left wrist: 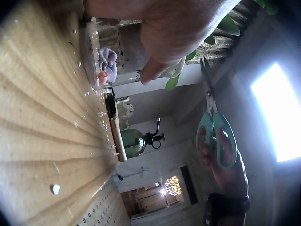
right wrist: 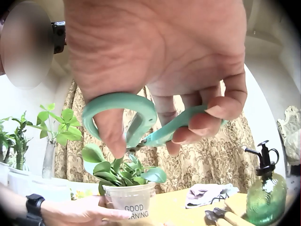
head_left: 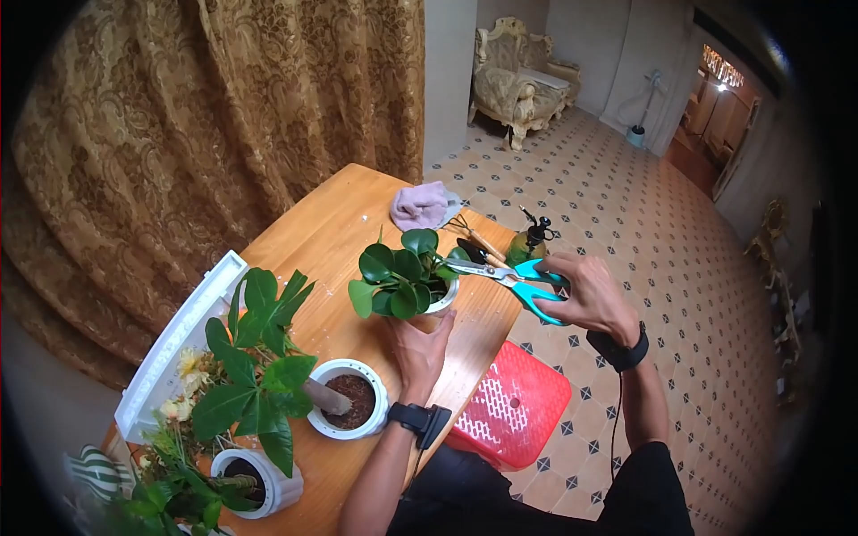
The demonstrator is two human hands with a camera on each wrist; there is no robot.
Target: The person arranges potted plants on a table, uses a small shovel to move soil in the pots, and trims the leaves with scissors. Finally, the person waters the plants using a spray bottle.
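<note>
My left hand [head_left: 418,350] grips a small clear pot [right wrist: 136,200] printed with "GOOD MORNING", its thumb along the pot's side. A bushy plant with round glossy green leaves [head_left: 404,275] grows from the pot. My right hand [head_left: 590,293] holds teal-handled scissors [head_left: 539,305], thumb through one loop and fingers through the other. Their metal blades [head_left: 474,268] point left, with the tips at the plant's right-hand leaves above the pot rim. In the left wrist view the scissors [left wrist: 210,94] are parted slightly at the tips.
A white pot [head_left: 382,393] with a thick-stemmed plant and another white planter [head_left: 284,489] stand nearer on the wooden table [head_left: 308,259]. Behind lie a purple cloth [head_left: 418,207], small wooden-handled tools [head_left: 483,239] and a green spray bottle [right wrist: 266,197]. A red stool [head_left: 527,402] stands beside the table.
</note>
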